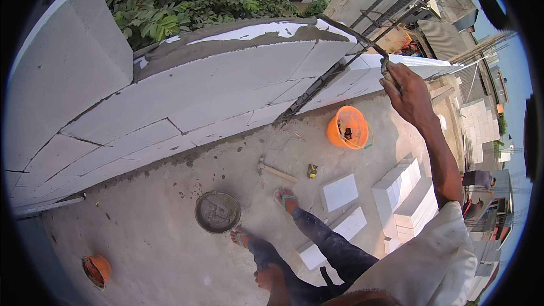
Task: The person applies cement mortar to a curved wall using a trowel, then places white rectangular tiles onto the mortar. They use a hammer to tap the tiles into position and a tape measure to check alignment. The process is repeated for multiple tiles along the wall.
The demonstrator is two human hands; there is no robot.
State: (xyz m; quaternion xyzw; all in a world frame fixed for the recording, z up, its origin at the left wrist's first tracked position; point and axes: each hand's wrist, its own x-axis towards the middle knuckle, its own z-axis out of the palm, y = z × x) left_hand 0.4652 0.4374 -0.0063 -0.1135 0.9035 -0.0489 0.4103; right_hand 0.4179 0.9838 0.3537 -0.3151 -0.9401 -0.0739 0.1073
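Head view: right hand (pixel 409 92) is raised at the top of the white block wall (pixel 215 88), fingers clamped on the handle of a metal tool (pixel 362 42) lying along the mortar bed (pixel 226 42) on the wall's top course. Left hand (pixel 271 276) rests by the knee, fingers loosely curled, holding nothing.

On the concrete floor (pixel 158 238): a hammer (pixel 276 171) and a small tape measure (pixel 312 170) near the wall's foot; stacked white blocks (pixel 405 195) to the right.

Containers: orange bucket (pixel 347 127) holds small dark items; round pan (pixel 218 211) holds grey mortar; orange pot (pixel 97 270) at the floor's left edge, contents unclear.
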